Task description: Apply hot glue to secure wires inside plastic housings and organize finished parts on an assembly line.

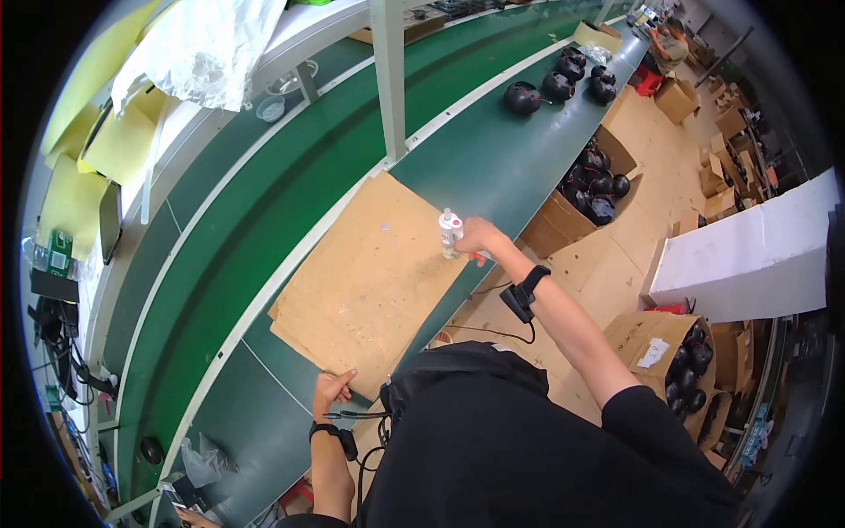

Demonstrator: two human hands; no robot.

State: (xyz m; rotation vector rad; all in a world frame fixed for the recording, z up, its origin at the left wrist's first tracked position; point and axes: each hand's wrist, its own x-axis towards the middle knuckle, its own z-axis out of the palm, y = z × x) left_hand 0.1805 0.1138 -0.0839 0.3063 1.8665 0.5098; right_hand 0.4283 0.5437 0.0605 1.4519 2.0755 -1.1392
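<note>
My right hand (478, 236) is closed around a white bottle (450, 234) with a narrow nozzle on top. The bottle stands upright at the right edge of a brown cardboard sheet (352, 273). Something small and red shows beneath my fingers; its kind is unclear. At the sheet's near edge my left hand (331, 389) has its fingers curled, with the thumb over the cardboard and the rim between them. Small specks and pale marks dot the sheet, which lies on a green conveyor belt.
Several black rounded shells (523, 98) sit farther along the belt. Beside it, an open carton (563, 220) holds more of them. A white post (389, 88) rises behind the cardboard. Clear plastic bags (204, 459) lie at lower left. Another person (669, 48) sits at the far right.
</note>
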